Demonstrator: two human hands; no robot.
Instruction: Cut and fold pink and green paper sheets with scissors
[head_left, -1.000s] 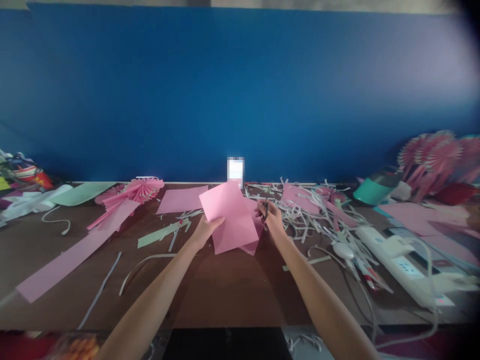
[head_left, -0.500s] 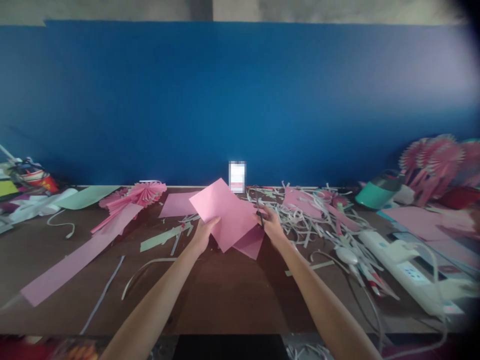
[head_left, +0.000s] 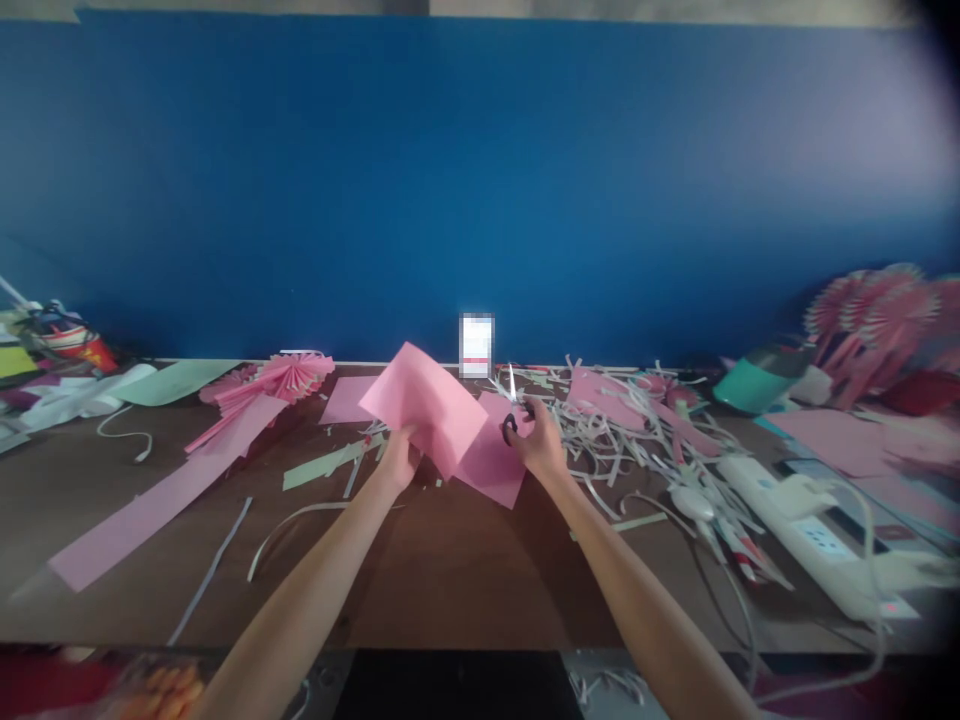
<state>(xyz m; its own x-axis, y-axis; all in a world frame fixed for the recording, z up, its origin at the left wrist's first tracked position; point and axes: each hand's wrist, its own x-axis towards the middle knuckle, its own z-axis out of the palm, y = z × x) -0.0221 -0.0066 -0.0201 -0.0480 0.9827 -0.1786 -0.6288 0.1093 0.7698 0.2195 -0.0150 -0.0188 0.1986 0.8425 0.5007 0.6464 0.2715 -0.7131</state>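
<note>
My left hand (head_left: 397, 462) is closed on the lower edge of a pink paper sheet (head_left: 424, 405), lifted and tilted above the brown table (head_left: 450, 570). My right hand (head_left: 538, 445) grips black-handled scissors (head_left: 512, 405) with the blades pointing up, just right of the sheet. A second pink sheet (head_left: 495, 460) lies flat on the table under and between both hands.
A heap of white paper strips (head_left: 630, 430) lies right of my right hand. A white power strip (head_left: 810, 530) with cables sits at the right. Pink paper fans (head_left: 277, 380) and a long pink strip (head_left: 157, 500) lie left. A teal object (head_left: 754, 380) stands back right.
The lifted pink sheet has swung left and turned in my left hand. My right hand has raised the scissors so their blades now point upward.
</note>
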